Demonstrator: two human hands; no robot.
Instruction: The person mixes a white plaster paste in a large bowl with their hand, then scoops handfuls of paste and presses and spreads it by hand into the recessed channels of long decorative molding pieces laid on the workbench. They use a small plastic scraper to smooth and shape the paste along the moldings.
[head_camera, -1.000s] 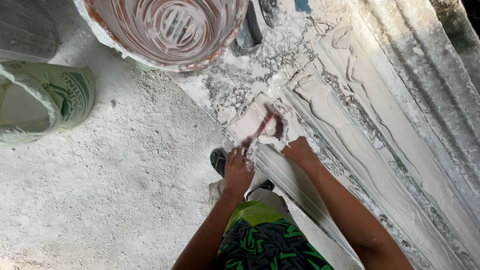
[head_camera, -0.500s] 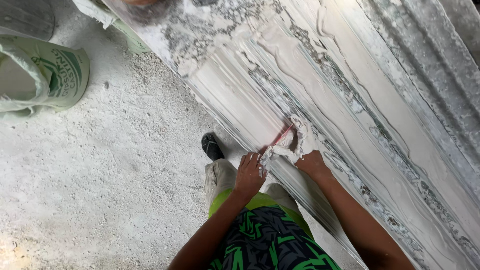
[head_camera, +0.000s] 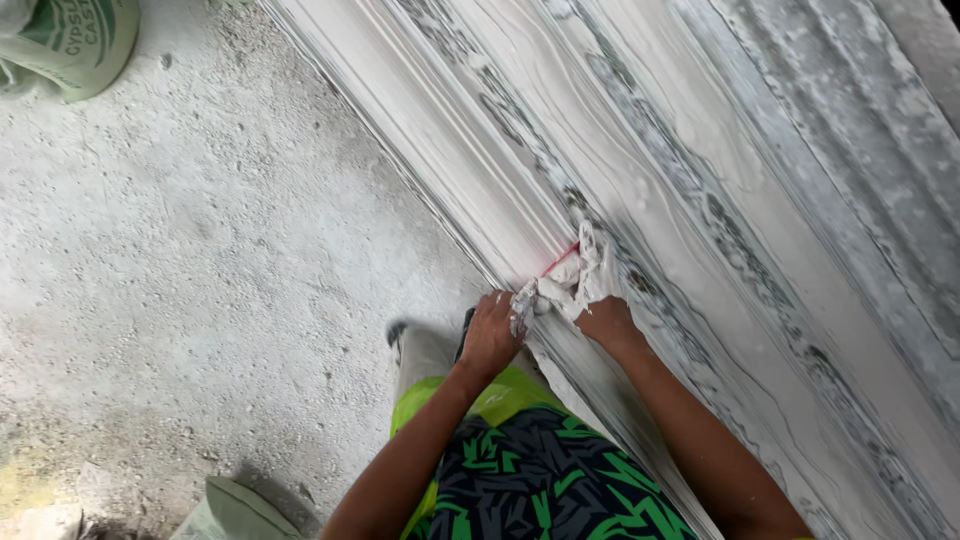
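Both hands press a small plaster-caked scraper (head_camera: 566, 276) with a red edge against the long white plaster moulding (head_camera: 700, 180), which runs diagonally across the view. My left hand (head_camera: 490, 336) grips the scraper's near end at the moulding's lower edge. My right hand (head_camera: 606, 320) holds its other side, fingers buried in wet plaster. A lump of wet plaster sits on the tool between the hands.
A dusty concrete floor (head_camera: 200, 280) lies to the left. A green and white sack (head_camera: 70, 40) sits at the top left, another sack corner (head_camera: 235, 510) at the bottom. My shoe (head_camera: 397, 335) and green patterned shorts (head_camera: 530, 470) are below the hands.
Both hands have slid the scraper along the moulding, away from the plaster bucket. The bucket has left the view and the sack has shifted to the top left corner.
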